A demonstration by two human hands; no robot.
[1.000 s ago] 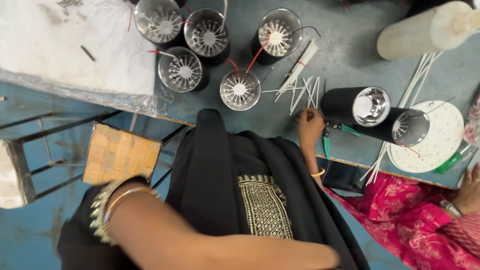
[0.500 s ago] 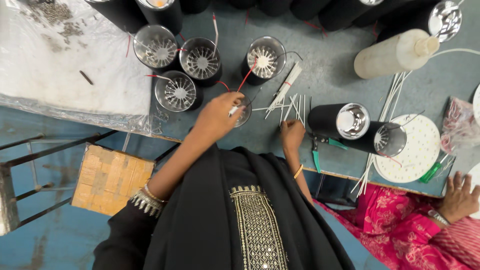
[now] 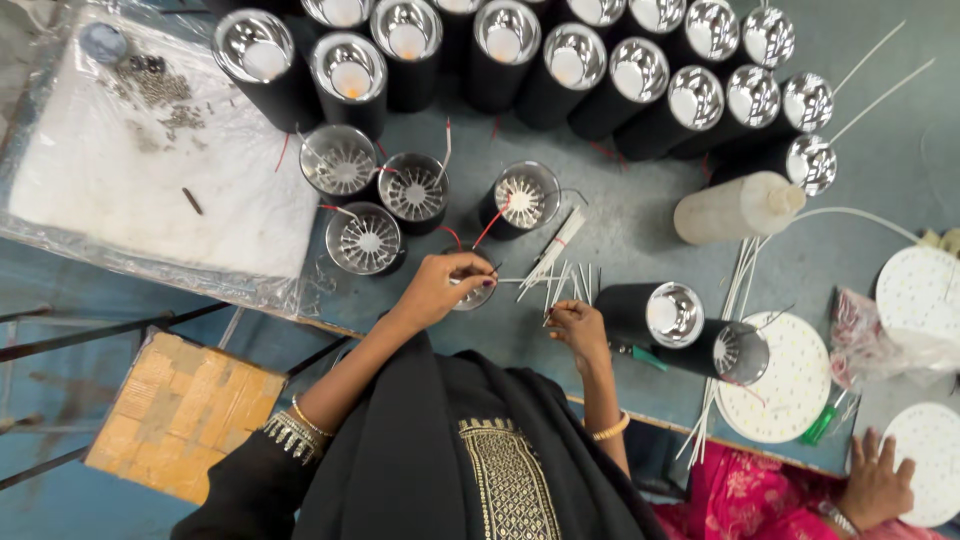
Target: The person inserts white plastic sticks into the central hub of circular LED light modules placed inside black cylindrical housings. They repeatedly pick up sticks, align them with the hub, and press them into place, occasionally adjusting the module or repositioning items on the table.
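Since a moment ago the left hand (image 3: 440, 288) has settled over the black cylindrical lamp housing (image 3: 474, 294) nearest the person, and the view has pulled back to show more rows of housings beyond. That housing stands on the grey surface (image 3: 640, 230) just in front of the person, mostly hidden under the left hand, whose fingers (image 3: 478, 268) are pinched narrow on something thin at its rim; what exactly they grip is too small to tell. The right hand (image 3: 578, 330) rests just beside it, fingers curled narrow around one of the white sleeves (image 3: 560, 280) scattered there in a loose bundle. Behind these stand four open housings with finned heat sinks (image 3: 368, 240) and red wires. Right of the hands, two black housings (image 3: 690, 325) lie tipped on their sides, a green-handled tool (image 3: 640, 355) just by them. A white plastic bottle (image 3: 738, 207) lies on its side farther back. Rows of upright black housings with shiny reflectors (image 3: 570, 60) line the far edge. A white sheet under clear plastic (image 3: 150, 190) covers the left end, with small screws strewn on it. Round white discs (image 3: 790, 385) lie at the right, where another person's hand (image 3: 875, 485) rests.
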